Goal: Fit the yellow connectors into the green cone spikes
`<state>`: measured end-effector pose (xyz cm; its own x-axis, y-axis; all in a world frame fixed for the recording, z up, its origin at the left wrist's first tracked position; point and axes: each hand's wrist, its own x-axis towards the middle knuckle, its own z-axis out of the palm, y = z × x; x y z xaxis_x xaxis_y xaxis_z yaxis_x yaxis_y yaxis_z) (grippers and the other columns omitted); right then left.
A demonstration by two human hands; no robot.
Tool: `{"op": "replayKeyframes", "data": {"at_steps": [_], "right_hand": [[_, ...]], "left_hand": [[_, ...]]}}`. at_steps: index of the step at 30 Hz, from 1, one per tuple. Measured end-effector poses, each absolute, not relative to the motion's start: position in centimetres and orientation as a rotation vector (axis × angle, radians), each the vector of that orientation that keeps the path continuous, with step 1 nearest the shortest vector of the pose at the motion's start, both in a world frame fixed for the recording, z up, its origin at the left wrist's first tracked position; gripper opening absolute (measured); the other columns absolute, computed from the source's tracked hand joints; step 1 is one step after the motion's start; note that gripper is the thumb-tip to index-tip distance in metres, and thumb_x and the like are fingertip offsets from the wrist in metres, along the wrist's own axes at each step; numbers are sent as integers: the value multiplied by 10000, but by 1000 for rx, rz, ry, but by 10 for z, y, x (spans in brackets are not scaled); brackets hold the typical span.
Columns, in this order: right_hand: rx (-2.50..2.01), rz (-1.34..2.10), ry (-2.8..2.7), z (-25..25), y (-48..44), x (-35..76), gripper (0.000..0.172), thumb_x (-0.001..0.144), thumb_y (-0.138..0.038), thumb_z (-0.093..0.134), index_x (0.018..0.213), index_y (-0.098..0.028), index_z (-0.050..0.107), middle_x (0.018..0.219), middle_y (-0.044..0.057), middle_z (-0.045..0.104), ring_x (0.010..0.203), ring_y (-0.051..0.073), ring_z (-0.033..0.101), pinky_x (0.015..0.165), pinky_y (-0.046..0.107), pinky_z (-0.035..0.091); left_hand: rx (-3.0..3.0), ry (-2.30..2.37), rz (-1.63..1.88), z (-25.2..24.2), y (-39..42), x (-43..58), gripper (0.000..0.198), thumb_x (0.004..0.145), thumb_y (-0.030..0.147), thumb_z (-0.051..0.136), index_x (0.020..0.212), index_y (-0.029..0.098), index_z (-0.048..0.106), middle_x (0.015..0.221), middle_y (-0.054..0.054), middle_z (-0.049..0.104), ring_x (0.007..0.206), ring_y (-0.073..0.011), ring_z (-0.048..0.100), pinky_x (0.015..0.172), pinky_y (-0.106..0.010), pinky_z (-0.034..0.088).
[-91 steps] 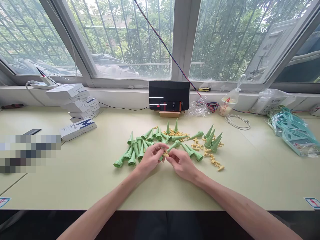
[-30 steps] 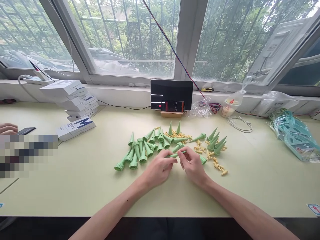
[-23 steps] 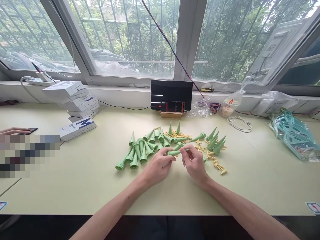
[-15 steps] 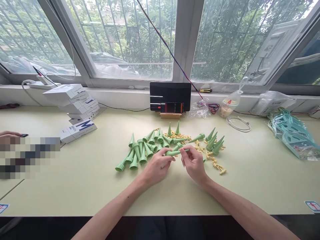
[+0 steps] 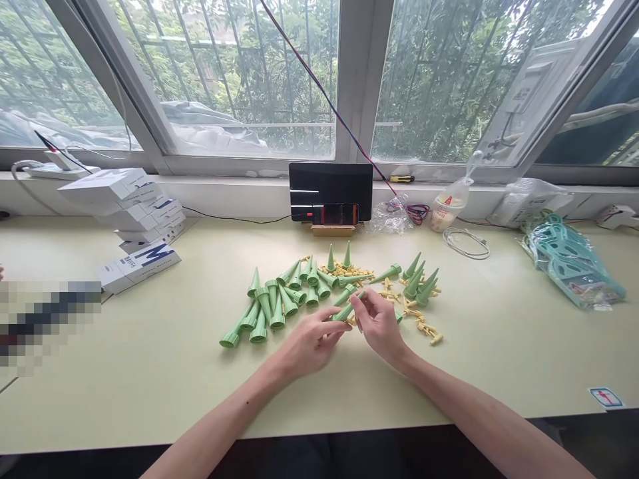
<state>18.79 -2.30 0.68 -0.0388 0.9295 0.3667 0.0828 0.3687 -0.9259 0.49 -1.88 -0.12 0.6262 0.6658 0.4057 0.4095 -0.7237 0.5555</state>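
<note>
Between my two hands is a green cone-shaped plant watering spike (image 5: 344, 311), tilted with its tip up and to the right. My left hand (image 5: 310, 340) is closed around its wide end. My right hand (image 5: 380, 327) pinches it near the narrow end; whether a small part is also in those fingers is hidden. Left of and behind my hands lies a pile of green spikes (image 5: 263, 303). More green spikes (image 5: 413, 285) stand to the right. Small yellow plastic pieces (image 5: 349, 271) are heaped behind my hands, and a few yellow pieces (image 5: 430, 330) lie beside my right hand.
A tablet (image 5: 330, 189) with a phone (image 5: 339, 214) in front stands by the window. White boxes (image 5: 140, 265) are stacked at the left. A bagged drink cup (image 5: 444, 209), a coiled white cable (image 5: 466, 243) and bagged teal plastic parts (image 5: 574, 263) lie at the right.
The held spike has turned from nearly level to a steeper tilt, its tip raised. My right hand has shifted slightly along with it. The whole view has swung slightly to the right.
</note>
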Motion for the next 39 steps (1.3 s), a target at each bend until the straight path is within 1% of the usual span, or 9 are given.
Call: {"op": "replayKeyframes", "data": {"at_steps": [4, 7, 9, 12, 15, 17, 29, 34, 39], "right_hand": [[-983, 888, -1454, 6, -22, 188, 248, 969, -385, 528, 806, -200, 548, 590, -48, 441, 462, 90, 407, 437, 227, 374], [-993, 871, -1453, 6, -21, 188, 249, 968, -380, 525, 797, -198, 543, 595, -46, 437, 470, 93, 412, 436, 227, 358], [-1002, 850, -1461, 6, -21, 188, 249, 963, -372, 527, 787, -196, 542, 596, -43, 442, 477, 95, 414, 439, 228, 347], [-1007, 802, -1499, 5, -20, 186, 241, 951, -356, 536, 775, -192, 550, 595, -39, 455, 485, 99, 411, 446, 230, 340], [-1011, 751, -1559, 3, -18, 185, 233, 940, -343, 540, 766, -190, 560, 601, -31, 480, 497, 104, 424, 462, 234, 352], [-1014, 725, -1596, 2, -18, 184, 220, 937, -334, 540, 774, -190, 572, 597, -31, 495, 499, 106, 437, 473, 237, 364], [-1021, 612, -1702, 0, -12, 190, 273, 967, -361, 506, 766, -194, 586, 603, -16, 531, 523, 118, 442, 509, 251, 359], [-946, 471, -1831, -4, -15, 191, 224, 965, -296, 507, 777, -202, 583, 629, -12, 529, 538, 124, 424, 541, 257, 353], [-933, 386, -2036, 0, -15, 189, 195, 973, -267, 478, 832, -210, 599, 662, 3, 561, 576, 143, 463, 562, 259, 363]], "left_hand": [[2398, 865, 906, 2, -20, 4, 274, 909, 107, 505, 1015, 207, 737, 1299, -125, 588, 608, -69, 570, 526, -215, 438], [2287, 867, 1052, 8, -19, 3, 264, 909, 103, 500, 984, 198, 735, 1206, -116, 629, 624, -74, 580, 514, -199, 447], [2212, 882, 1159, 9, -16, 3, 231, 916, 121, 505, 979, 178, 719, 1078, -107, 658, 647, -88, 589, 528, -197, 463], [2170, 996, 1262, 7, -12, 1, 186, 923, 146, 514, 960, 159, 696, 756, -36, 644, 599, -97, 546, 520, -195, 431], [2225, 1085, 1206, 1, -8, 0, 182, 924, 156, 514, 961, 147, 692, 618, 16, 585, 497, -73, 433, 493, -195, 371], [2291, 1079, 1157, -3, -7, -1, 194, 923, 161, 503, 939, 144, 695, 584, 29, 553, 482, -70, 394, 493, -195, 349], [2340, 1161, 1060, -4, -1, -4, 230, 929, 201, 486, 931, 152, 711, 562, 36, 532, 481, -80, 379, 519, -199, 341], [2331, 1183, 1065, -2, 1, -4, 231, 925, 202, 486, 930, 153, 711, 558, 38, 535, 485, -83, 394, 521, -200, 341], [2338, 1176, 1041, -2, 1, -4, 222, 919, 177, 478, 920, 156, 699, 567, 42, 514, 504, -84, 391, 532, -198, 330]]}}
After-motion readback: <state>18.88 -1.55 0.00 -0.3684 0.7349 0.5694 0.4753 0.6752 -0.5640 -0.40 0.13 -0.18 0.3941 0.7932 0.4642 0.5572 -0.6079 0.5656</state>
